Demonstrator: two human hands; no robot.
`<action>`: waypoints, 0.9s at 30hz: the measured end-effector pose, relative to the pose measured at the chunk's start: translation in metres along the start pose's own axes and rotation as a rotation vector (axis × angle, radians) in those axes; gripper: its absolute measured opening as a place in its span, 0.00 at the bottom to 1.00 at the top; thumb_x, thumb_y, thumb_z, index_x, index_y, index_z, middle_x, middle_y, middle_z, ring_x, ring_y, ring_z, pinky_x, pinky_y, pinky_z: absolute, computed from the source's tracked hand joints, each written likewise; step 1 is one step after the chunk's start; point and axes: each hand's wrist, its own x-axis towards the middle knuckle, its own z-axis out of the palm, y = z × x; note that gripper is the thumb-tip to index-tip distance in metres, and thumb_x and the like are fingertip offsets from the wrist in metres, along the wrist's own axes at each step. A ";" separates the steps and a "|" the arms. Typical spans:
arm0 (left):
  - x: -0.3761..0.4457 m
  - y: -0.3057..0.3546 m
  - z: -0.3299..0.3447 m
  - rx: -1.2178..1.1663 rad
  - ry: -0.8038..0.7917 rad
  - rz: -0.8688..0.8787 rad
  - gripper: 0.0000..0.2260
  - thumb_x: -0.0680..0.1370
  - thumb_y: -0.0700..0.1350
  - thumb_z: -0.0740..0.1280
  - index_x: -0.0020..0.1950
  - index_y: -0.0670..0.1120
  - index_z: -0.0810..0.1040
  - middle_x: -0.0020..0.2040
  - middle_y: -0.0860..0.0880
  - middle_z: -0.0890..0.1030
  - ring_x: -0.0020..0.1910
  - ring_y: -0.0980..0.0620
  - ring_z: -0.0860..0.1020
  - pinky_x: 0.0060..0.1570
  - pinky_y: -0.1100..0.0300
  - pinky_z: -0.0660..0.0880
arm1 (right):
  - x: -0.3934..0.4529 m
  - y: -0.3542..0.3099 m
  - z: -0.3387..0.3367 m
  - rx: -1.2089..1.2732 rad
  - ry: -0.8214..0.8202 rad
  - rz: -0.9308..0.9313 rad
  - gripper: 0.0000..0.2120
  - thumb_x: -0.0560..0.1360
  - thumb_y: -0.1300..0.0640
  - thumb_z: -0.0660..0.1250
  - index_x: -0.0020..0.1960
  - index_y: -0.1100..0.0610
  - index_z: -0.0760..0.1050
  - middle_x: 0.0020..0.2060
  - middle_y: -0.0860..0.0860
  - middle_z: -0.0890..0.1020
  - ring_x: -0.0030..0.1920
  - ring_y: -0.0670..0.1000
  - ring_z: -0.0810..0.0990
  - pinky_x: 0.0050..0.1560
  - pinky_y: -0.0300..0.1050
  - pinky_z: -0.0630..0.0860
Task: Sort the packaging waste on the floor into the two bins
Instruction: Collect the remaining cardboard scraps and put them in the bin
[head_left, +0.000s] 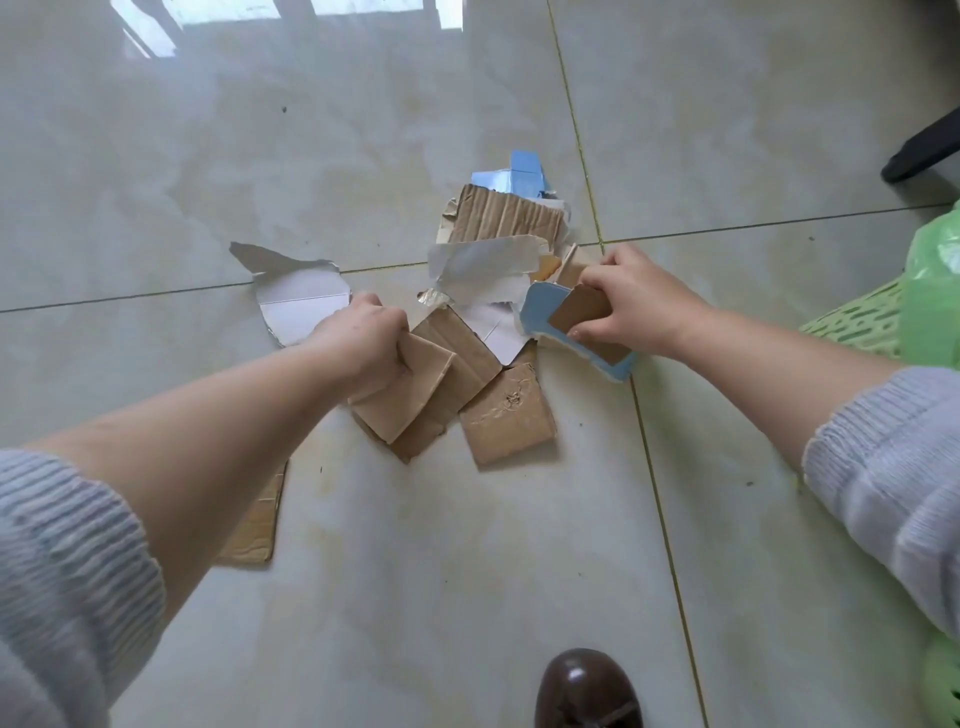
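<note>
Nearest, a brown shoe (587, 691) stood on the floor (467, 597). Left hand (363, 340) gripped a brown cardboard piece (400, 395); right hand (631, 304) pinched blue-and-brown scraps (566, 317). Most of the waste pile (498, 249) lay unsorted, a green bin (862, 322) beside it: sorting seemed barely begun.

No readable text, label, brand, number or sign showing anywhere; cardboard pieces (506, 413), white paper scraps (485, 267) and blue carton pieces (524, 174) all lying with plain faces up, bearing no legible print.
</note>
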 end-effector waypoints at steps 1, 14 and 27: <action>-0.003 0.001 0.000 -0.021 0.007 -0.002 0.18 0.74 0.49 0.68 0.63 0.46 0.73 0.61 0.42 0.68 0.56 0.39 0.74 0.49 0.55 0.71 | -0.005 0.001 0.002 0.049 0.022 0.009 0.21 0.68 0.50 0.74 0.57 0.54 0.73 0.55 0.54 0.68 0.55 0.56 0.73 0.56 0.47 0.71; -0.053 -0.030 0.005 -0.583 0.134 -0.056 0.12 0.71 0.39 0.70 0.50 0.48 0.70 0.46 0.46 0.75 0.45 0.46 0.74 0.38 0.57 0.71 | -0.065 -0.003 0.015 0.878 0.325 0.209 0.16 0.70 0.59 0.73 0.56 0.53 0.74 0.47 0.50 0.80 0.43 0.46 0.79 0.45 0.39 0.78; -0.036 -0.086 0.002 -1.396 0.365 -0.446 0.15 0.73 0.38 0.70 0.58 0.46 0.72 0.55 0.44 0.77 0.50 0.46 0.78 0.49 0.50 0.78 | -0.077 -0.048 0.055 1.139 -0.134 0.275 0.05 0.72 0.59 0.71 0.47 0.53 0.78 0.45 0.50 0.83 0.47 0.50 0.82 0.52 0.45 0.78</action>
